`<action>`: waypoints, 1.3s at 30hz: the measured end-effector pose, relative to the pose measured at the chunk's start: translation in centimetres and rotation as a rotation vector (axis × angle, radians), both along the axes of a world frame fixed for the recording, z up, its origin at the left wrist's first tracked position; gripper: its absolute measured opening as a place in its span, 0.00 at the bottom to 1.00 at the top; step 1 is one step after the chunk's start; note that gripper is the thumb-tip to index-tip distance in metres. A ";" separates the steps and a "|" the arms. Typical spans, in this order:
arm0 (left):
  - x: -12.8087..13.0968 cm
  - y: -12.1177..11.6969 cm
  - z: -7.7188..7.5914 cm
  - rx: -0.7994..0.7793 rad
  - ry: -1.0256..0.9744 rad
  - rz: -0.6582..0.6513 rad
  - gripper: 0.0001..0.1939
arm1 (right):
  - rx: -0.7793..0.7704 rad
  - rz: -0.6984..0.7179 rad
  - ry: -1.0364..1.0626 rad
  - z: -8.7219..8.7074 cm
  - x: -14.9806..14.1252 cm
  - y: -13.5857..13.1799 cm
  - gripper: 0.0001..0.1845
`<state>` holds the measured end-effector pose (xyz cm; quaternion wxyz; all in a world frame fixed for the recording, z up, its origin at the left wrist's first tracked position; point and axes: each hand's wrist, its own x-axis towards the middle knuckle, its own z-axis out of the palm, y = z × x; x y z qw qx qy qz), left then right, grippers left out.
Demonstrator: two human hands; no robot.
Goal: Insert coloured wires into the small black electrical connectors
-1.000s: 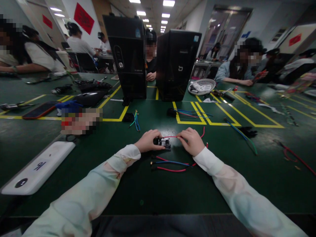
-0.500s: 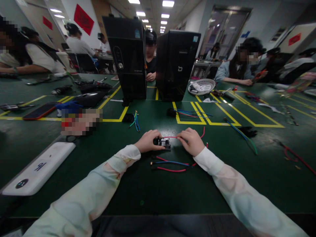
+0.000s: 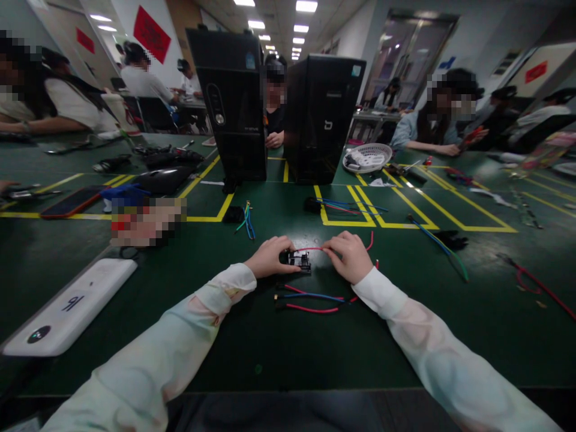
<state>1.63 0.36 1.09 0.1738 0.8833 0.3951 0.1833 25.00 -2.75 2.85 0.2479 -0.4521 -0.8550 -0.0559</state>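
My left hand (image 3: 271, 257) grips a small black part with an open frame (image 3: 299, 261) between thumb and fingers, low over the green table. Pinched in my right hand (image 3: 347, 257) is a red wire (image 3: 310, 249); its left end meets the upper edge of the black part, and its other end sticks out past my knuckles. Whether that left end sits inside the part is too small to tell. Just below my hands lie several loose wires, among them a blue wire (image 3: 310, 295) and a short red wire (image 3: 312, 309).
Two black computer towers (image 3: 234, 120) (image 3: 321, 120) stand ahead, a person behind them. Small wire bundles (image 3: 247, 222) (image 3: 351, 207) lie beyond my hands. A white power bank (image 3: 72, 306) is at left, a white basket (image 3: 368, 157) back right. Co-workers sit on both sides.
My hands, the black part and the red wire look almost unmoved. At the far left edge, another person's hand has come into view near the tools.
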 end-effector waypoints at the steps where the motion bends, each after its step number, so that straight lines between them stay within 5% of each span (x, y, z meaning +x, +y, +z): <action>1: 0.0 0.0 0.0 -0.001 0.000 0.002 0.22 | 0.015 0.012 0.012 0.1 0.0 0.0 0.11; 7: -0.1 0.1 -0.2 0.007 -0.010 0.001 0.22 | -0.018 0.141 -0.026 0.2 0.5 -0.2 0.09; 15: 0.0 0.0 -0.1 0.003 0.002 0.003 0.22 | -0.032 -0.004 -0.023 -0.4 0.3 0.3 0.09; 23: 0.0 0.0 0.0 -0.010 -0.002 0.008 0.22 | 0.002 0.094 -0.012 -0.1 0.6 0.1 0.10; 31: 0.0 0.0 0.0 -0.004 -0.004 0.012 0.22 | -0.020 -0.003 -0.020 -0.2 0.1 0.1 0.12; 39: 0.0 -0.1 0.1 -0.005 -0.007 0.006 0.21 | -0.053 0.132 -0.045 0.0 0.4 -0.2 0.11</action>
